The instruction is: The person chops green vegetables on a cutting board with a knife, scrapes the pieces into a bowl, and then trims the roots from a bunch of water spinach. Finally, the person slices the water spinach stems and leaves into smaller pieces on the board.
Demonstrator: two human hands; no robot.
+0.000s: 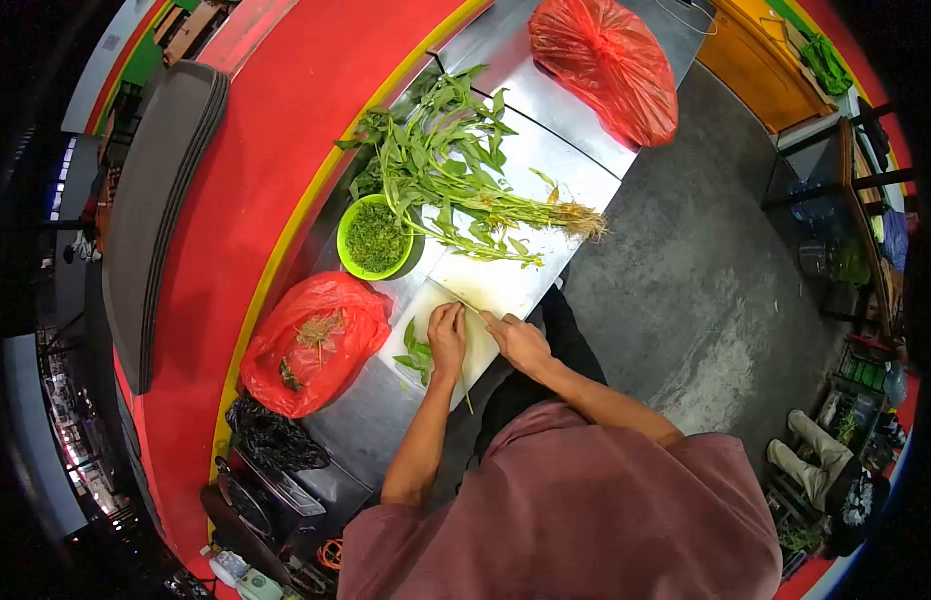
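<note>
My left hand [447, 338] is closed in a pinch on a thin green stem [467, 395], whose lower end hangs toward my body. Beside it, my right hand [520, 343] is closed on what looks like a knife [469, 305], seen nearly edge-on, its narrow blade pointing at the left fingertips. Both hands are over a white cutting board [482, 362]. Several loose green leaves [413, 352] lie at the board's left. Beyond the board is a heap of long leafy stems [455, 180] with roots at the right end. A lime-green bowl [343, 243] holds finely cut greens [375, 240].
An open red plastic bag [275, 370] with root scraps sits left of the board, a black bag [270, 435] below it. A tied red bag [610, 70] stands at the metal table's [335, 430] far end. A red ledge [275, 150] borders the left side.
</note>
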